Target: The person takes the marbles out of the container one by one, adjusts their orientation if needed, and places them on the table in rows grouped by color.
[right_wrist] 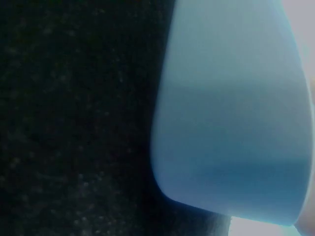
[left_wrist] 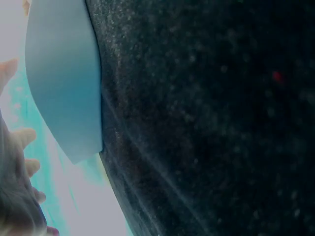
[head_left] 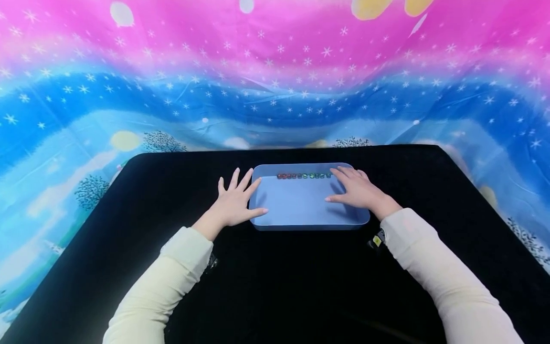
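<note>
A shallow light-blue tray [head_left: 296, 205] lies on the black cloth. Along its far inner wall runs a straight row of several small glassy marbles [head_left: 304, 176], reddish on the left and green on the right. My left hand [head_left: 234, 203] is spread wide at the tray's left side, with thumb and forefinger reaching over the rim. Over the right side hovers my right hand [head_left: 358, 188], fingers extended and forefinger beside the row's right end. Neither holds anything. The left wrist view shows the tray's outer wall [left_wrist: 64, 83] with fingertips beside it; the right wrist view shows mostly wall [right_wrist: 231, 123].
Black cloth [head_left: 283, 286] covers the table, whose far edge lies just behind the tray. Beyond hangs a pink and blue curtain [head_left: 275, 67] printed with snowflakes. Pale sleeves [head_left: 150, 286] cover both forearms, and a small dark device [head_left: 376, 240] sits by the right wrist.
</note>
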`<state>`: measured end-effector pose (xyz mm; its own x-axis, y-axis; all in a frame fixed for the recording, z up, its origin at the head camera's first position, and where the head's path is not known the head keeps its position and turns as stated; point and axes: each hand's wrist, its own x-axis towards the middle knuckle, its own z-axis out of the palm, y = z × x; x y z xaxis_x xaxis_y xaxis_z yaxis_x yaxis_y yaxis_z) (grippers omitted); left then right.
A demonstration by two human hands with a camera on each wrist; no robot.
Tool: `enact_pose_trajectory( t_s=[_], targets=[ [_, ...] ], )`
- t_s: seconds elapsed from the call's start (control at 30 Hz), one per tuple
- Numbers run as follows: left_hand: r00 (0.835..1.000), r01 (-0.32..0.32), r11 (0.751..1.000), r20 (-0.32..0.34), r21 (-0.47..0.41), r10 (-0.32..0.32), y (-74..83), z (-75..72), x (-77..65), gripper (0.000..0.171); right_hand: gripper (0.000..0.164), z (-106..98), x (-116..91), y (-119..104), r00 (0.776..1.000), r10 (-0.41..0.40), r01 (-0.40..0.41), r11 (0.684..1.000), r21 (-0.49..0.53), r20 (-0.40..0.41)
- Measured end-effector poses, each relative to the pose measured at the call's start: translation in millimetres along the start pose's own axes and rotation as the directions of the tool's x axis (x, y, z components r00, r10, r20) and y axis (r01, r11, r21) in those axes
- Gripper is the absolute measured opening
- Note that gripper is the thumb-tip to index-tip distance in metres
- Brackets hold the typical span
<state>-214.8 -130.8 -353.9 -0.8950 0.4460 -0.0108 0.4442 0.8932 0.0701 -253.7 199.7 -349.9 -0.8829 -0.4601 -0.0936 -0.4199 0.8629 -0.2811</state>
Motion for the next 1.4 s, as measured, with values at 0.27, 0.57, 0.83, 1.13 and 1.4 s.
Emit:
enact_pose_trajectory(
  t_s=[0.27, 0.57, 0.83, 1.13, 1.4],
  targets=[
    [0.999, -0.03, 0.999, 0.034, -0.035, 0.031, -1.3, 5.2, 6.2, 0.084, 0.081, 1, 14, 7, 1.0, 0.007, -0.007, 0.991, 0.133, 0.007],
    [0.997, -0.036, 0.997, 0.068, -0.061, 0.04, -2.7, 13.4, 12.6, 0.084, 0.069, 2, 23, 15, 0.998, 0.051, -0.056, 0.982, 0.183, 0.033],
    [0.997, -0.055, 0.995, 0.052, -0.082, 0.059, -3.4, 16.9, 16.9, 0.083, 0.062, 3, 33, 17, 0.998, 0.04, -0.044, 0.992, 0.118, 0.039],
    [0.996, -0.057, 0.994, 0.064, -0.096, 0.064, -6.2, 18.8, 19.1, 0.081, 0.058, -1, 40, 17, 0.994, 0.035, -0.046, 0.994, 0.102, 0.105],
    [0.993, -0.072, 0.993, 0.083, -0.095, 0.08, -6.4, 18.9, 19.4, 0.08, 0.056, -1, 43, 14, 0.992, 0.009, -0.019, 0.997, 0.077, 0.126]
  ],
)
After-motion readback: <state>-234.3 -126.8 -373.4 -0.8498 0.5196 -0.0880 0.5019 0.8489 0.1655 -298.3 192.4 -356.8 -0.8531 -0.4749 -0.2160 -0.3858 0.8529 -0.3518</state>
